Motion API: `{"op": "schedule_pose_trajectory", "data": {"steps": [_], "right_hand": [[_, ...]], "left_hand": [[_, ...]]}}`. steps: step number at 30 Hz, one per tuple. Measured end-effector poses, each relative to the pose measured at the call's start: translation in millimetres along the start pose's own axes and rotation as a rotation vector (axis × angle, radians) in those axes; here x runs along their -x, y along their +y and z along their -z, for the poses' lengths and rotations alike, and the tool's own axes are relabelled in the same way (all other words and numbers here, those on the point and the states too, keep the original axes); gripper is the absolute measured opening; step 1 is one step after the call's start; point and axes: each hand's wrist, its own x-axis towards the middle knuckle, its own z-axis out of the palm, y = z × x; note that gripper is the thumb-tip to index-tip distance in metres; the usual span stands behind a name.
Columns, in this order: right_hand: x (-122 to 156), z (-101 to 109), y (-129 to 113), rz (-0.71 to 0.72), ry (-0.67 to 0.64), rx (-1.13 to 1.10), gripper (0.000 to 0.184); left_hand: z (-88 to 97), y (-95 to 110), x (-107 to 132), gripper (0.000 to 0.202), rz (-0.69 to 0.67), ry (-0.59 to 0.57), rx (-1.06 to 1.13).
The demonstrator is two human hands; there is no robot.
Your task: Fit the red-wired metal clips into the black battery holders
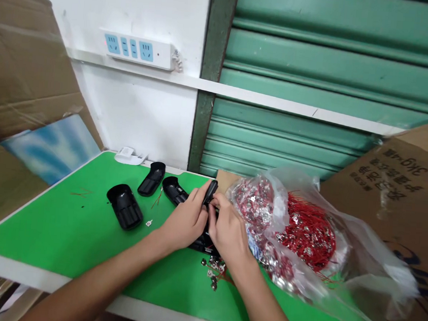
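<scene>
Held up over the table's middle is a black plastic casing [210, 192], tilted, with my left hand [185, 222] wrapped round its side. My right hand [230, 229] is closed at the same casing, thumb and fingertips pressed together against it; any small part between them is hidden. Behind and below my hands lie more black casings [173, 189], partly covered by the fingers. Two further black casings, one nearer [124, 208] and one farther [152, 179], rest to the left. Metal contact pieces [213, 271] with red wires lie just below my right hand.
Clear plastic bags [368, 252] holding red wires [306, 237] and metal contacts [257, 198] spread over the right of the green tabletop [56, 232]. Cardboard boxes stand left [25, 56] and right [392, 194]. A power strip [137, 49] hangs on the wall beside a green shutter [318, 60].
</scene>
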Motion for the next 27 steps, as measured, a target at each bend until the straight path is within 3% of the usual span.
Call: {"op": "schedule_pose_trajectory", "data": {"steps": [8, 13, 16, 20, 23, 27], "right_hand": [[1.3, -0.6, 0.9, 0.022, 0.001, -0.043, 0.025], [-3.7, 7.1, 10.7, -0.287, 0.057, -0.443, 0.036], [-6.5, 8.4, 18.0, -0.442, 0.122, -0.64, 0.042], [-5.9, 6.2, 22.1, -0.505, -0.015, -0.829, 0.064], [-5.6, 6.7, 20.3, -0.515, -0.114, -0.917, 0.065], [-6.5, 9.3, 15.9, -0.486, -0.128, -0.875, 0.064]], "left_hand": [[1.0, 4.2, 1.9, 0.068, 0.058, -0.037, -0.116], [4.6, -0.1, -1.5, 0.059, -0.127, -0.034, 0.194], [8.5, 2.0, -2.7, 0.059, -0.062, -0.114, 0.394], [11.0, 2.7, -2.5, 0.059, -0.001, -0.156, 0.501], [10.8, 0.5, -2.7, 0.054, 0.006, -0.168, 0.496], [9.7, -3.2, -3.4, 0.048, -0.037, -0.176, 0.441]]}}
